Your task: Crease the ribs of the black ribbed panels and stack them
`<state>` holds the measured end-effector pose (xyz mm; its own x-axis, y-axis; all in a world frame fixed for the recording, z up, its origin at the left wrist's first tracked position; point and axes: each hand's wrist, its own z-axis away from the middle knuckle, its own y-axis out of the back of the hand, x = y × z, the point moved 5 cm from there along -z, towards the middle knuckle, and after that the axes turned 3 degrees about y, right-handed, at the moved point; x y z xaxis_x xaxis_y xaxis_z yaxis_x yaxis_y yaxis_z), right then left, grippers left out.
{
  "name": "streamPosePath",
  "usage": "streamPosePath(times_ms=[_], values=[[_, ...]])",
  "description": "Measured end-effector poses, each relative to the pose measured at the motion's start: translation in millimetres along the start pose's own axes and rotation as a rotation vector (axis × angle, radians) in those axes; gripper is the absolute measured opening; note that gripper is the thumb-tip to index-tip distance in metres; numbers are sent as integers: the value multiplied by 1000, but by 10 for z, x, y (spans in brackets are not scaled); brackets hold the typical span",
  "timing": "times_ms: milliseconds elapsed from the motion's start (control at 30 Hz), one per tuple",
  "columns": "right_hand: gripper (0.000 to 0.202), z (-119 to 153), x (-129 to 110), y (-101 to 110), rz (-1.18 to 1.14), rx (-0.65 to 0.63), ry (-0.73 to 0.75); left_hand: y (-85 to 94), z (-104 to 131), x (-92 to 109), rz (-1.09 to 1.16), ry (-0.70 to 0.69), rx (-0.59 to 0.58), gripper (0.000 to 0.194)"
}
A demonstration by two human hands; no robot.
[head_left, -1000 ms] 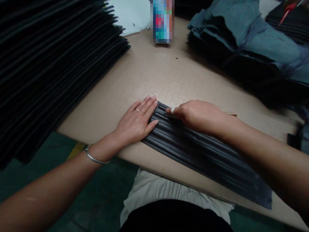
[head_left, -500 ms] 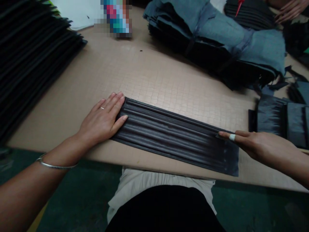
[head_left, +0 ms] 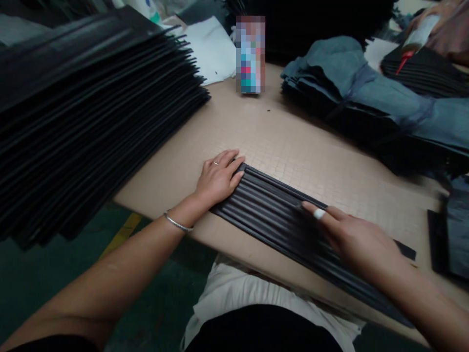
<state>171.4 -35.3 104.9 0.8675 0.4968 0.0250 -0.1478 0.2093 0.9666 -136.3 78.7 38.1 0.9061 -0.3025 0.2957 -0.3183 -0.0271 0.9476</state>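
Head view: nearest, at the bottom edge, a black garment [head_left: 264, 327] and a pale, gathered cloth [head_left: 242, 283] show just below the edge of a tan, smooth-topped table [head_left: 176, 171]. To the left of them lies a dark green floor [head_left: 154, 283] with a yellow stripe [head_left: 120, 234].

On the table, along its near edge, lies a long, black, glossy panel with parallel ribs [head_left: 271, 215], slanting from the middle of the view down to the right. The left hand [head_left: 220, 178], with a thin ring [head_left: 216, 163] and a silver bangle [head_left: 178, 223] at the wrist, rests palm down over the panel's left end, fingers loosely spread and gripping nothing. The right hand [head_left: 361, 239] is over the panel further right, its index finger, wrapped in a white band [head_left: 319, 213], pointing along the ribs near the far edge; its palm side is hidden, so I cannot tell whether it holds anything. Just past the right wrist, a small black piece [head_left: 406, 250] shows.

Further off, a tall stack of black sheets [head_left: 91, 127] fills the left side, and a tied bundle of grey-blue and black material [head_left: 330, 63] lies at the right. Between them stand a pixelated upright box [head_left: 250, 56] and a white sheet [head_left: 212, 49]. Beyond the bundle, a co-worker's hand [head_left: 449, 17] holds a bottle with a red nozzle [head_left: 419, 34]
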Motion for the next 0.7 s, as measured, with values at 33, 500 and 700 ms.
streamPosePath(times_ms=[33,500,700], values=[[64,-280,-263,42,5,-54,27,-3,-1,-2,5,5,0,52],[55,-1164,-1139,299,-1,-70,68,-29,0,-48,21,-18,1,49],[69,-205,-466,41,145,-207,27,-39,-20,-76,5,-37,-2,53]])
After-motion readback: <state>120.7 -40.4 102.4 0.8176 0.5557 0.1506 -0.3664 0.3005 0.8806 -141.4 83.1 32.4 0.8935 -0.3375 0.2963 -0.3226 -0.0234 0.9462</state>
